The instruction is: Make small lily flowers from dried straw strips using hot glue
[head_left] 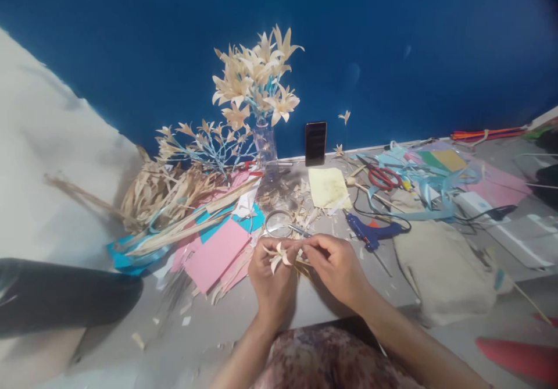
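Between my two hands is a small cream flower [279, 256] with pointed, curled petals, like dried husk. My left hand [274, 278] is closed around it, the petals showing over the fingers. The fingertips of my right hand [333, 261] pinch at the flower's base, where thin yellowish strips hang below. What exactly the right fingers grip is partly hidden. Just beyond my hands lie a roll of clear tape [267, 224] and a thin grey pen-like tool [300, 231]. A blue glue gun [370, 229] rests to the right of my right hand.
A clear vase [267, 150] of cream flowers stands by the blue wall, near an upright phone [315, 143]. Dried husks [161, 194] and pink paper [218, 254] lie left. Red-handled scissors [384, 178], a yellow paper [329, 188] and a beige cloth [442, 272] lie right.
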Available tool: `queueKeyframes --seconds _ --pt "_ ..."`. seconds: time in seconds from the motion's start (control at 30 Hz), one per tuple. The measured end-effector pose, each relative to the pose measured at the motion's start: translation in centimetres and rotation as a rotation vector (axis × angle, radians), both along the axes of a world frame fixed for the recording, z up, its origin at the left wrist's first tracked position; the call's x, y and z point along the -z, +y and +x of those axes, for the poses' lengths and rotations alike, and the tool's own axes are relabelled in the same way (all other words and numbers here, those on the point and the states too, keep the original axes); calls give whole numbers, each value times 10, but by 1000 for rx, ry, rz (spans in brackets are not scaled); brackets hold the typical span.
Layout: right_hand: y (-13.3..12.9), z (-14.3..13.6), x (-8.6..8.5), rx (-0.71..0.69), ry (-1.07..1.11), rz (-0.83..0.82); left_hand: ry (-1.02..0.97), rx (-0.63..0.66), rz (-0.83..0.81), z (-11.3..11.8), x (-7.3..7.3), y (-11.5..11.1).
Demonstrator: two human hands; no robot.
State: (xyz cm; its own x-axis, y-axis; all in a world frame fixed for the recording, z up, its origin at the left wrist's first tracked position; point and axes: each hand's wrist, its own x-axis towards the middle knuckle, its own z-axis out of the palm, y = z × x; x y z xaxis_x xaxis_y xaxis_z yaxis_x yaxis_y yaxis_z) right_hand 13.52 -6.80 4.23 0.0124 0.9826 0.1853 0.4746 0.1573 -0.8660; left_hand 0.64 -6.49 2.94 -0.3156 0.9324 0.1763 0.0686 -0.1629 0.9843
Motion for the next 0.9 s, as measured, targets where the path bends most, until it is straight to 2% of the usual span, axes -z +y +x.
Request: queueKeyframes --seconds 0.1,0.23,0.4,0.53,0.7,0.9 --pt "-1 1 -1 -5 -33 12 18 -8 49 2 0 -1" --pt "0 2 -4 13 -56 9 -1 45 129 3 0 -3" --pt "0 2 -5 -53 -18 7 10 98 184 -2 9 -3" --pt "0 -2 -3 32 -35 48 6 97 202 -1 13 -2" --pt "1 -8 -1 94 -46 73 -105 89 110 3 7 -3" --pt "0 -6 -2 42 61 -39 -231 108 -145 -3 8 0"
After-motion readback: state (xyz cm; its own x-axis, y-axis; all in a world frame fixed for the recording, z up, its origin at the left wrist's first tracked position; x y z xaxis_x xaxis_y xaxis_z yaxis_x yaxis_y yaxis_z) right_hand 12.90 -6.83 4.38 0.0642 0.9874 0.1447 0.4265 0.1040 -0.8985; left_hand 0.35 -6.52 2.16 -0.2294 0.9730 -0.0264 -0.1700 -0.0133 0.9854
